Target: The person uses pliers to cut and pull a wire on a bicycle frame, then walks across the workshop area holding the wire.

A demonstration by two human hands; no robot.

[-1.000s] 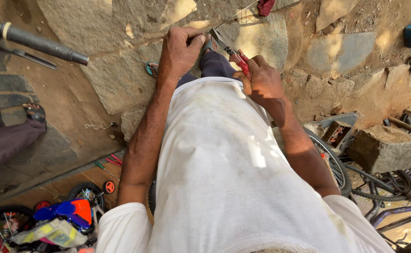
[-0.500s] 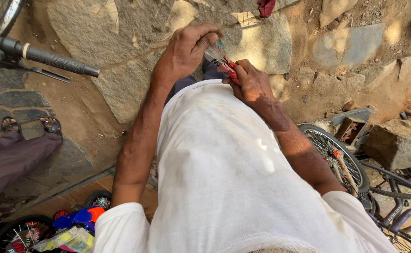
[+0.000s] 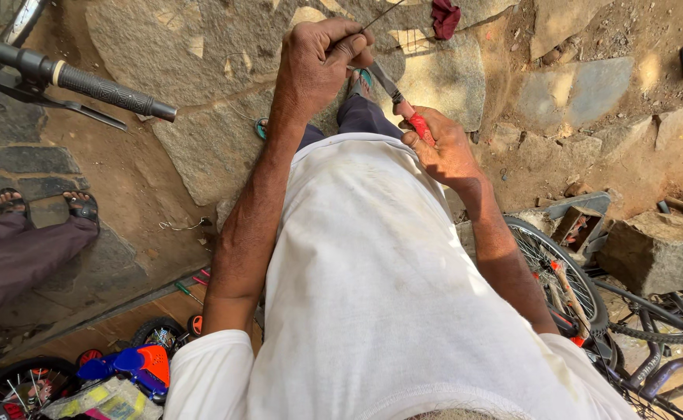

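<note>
While my left hand [image 3: 318,66] pinches a thin wire [image 3: 380,14] at chest height, my right hand [image 3: 443,148] is clamped on red-handled pliers [image 3: 398,99], tip just below the pinch. Stone paving [image 3: 201,140] below; bicycle handlebar [image 3: 69,78] far left, wheel [image 3: 559,268] right.

One view only, head-worn camera, looking steeply down over wearer's white shirt [image 3: 388,295] to stone paving [image 3: 201,148]. Close range: left hand [image 3: 318,66] and right hand [image 3: 443,148] fill upper centre. Handlebar grip [image 3: 112,92] enters top left; bicycle wheel [image 3: 559,272] lower right. No second view to overlap.
</note>
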